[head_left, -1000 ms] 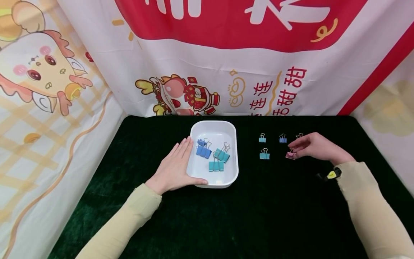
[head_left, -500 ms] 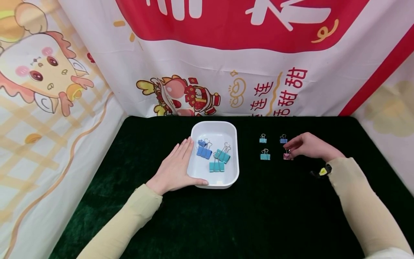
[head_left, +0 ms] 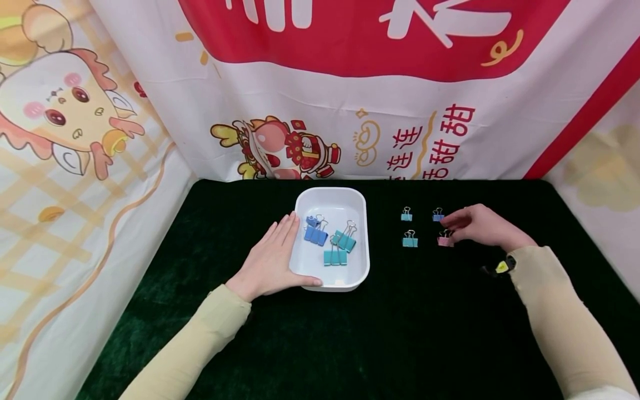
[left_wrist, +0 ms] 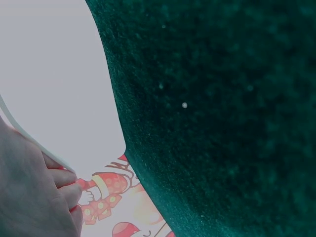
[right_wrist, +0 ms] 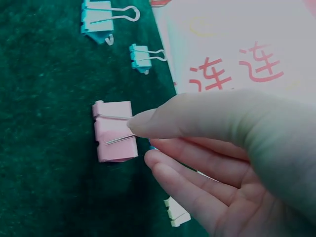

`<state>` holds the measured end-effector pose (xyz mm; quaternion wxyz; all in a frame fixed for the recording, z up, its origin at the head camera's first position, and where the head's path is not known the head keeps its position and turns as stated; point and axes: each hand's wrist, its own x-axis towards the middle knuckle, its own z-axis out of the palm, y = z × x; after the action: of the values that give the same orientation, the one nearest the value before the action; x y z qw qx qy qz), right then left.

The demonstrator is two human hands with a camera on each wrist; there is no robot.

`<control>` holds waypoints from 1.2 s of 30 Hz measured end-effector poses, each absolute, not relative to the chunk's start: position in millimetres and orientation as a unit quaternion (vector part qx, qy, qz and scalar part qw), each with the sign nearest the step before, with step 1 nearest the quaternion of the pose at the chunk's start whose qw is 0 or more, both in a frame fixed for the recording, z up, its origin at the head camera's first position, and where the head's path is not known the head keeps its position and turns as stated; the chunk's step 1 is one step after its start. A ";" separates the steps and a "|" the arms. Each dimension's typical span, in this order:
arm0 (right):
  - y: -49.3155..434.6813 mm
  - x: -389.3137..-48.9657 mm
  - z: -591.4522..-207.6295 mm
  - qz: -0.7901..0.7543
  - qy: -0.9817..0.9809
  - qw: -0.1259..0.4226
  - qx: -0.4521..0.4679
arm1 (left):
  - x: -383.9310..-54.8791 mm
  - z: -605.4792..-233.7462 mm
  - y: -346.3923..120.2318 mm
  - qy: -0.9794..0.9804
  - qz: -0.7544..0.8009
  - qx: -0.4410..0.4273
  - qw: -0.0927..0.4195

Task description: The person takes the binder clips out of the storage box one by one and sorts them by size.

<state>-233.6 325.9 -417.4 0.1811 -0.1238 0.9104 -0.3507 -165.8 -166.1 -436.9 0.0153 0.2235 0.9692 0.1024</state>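
My left hand (head_left: 270, 258) lies along the left side of a white tray (head_left: 362, 250), fingers straight at its rim and thumb at the near corner. Inside are blue binder clips (head_left: 316, 235) and teal binder clips (head_left: 335, 257). On the right, a pink binder clip (right_wrist: 116, 136) sits on the dark green cloth. Over its wire handles is the thumb of my right hand (head_left: 482, 225); the other fingers are spread a little apart from the thumb, relaxed. A small blue binder clip (head_left: 438, 215) stands just beyond the fingertips.
Two teal binder clips, a smaller one (head_left: 406, 215) behind a larger one (head_left: 410, 240), stand between tray and right hand. A pale yellow binder clip (right_wrist: 177, 212) shows below the right fingers. A printed cloth (head_left: 320, 100) hangs at the table's back edge.
The right hand has brought the pink binder clip a little left, in front of the small blue one, and its fingers have loosened from it. The left hand and tray have stayed put.
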 end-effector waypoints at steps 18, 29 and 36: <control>304.6 -219.3 -362.9 -0.397 0.910 0.083 -0.091 | -166.7 -437.9 -166.6 0.970 0.104 0.220 0.019; 261.2 -208.9 -346.5 -0.425 0.897 0.052 -0.111 | -166.9 -438.9 -167.8 0.971 0.097 0.219 0.016; 233.1 -205.8 -344.6 -0.438 0.886 0.031 -0.149 | -166.6 -437.6 -166.8 0.971 0.098 0.218 0.017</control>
<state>-205.8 233.1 -344.6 0.0313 -0.1494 0.8859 -0.4381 -166.6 -166.8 -437.6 0.0166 0.2178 0.9709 0.0983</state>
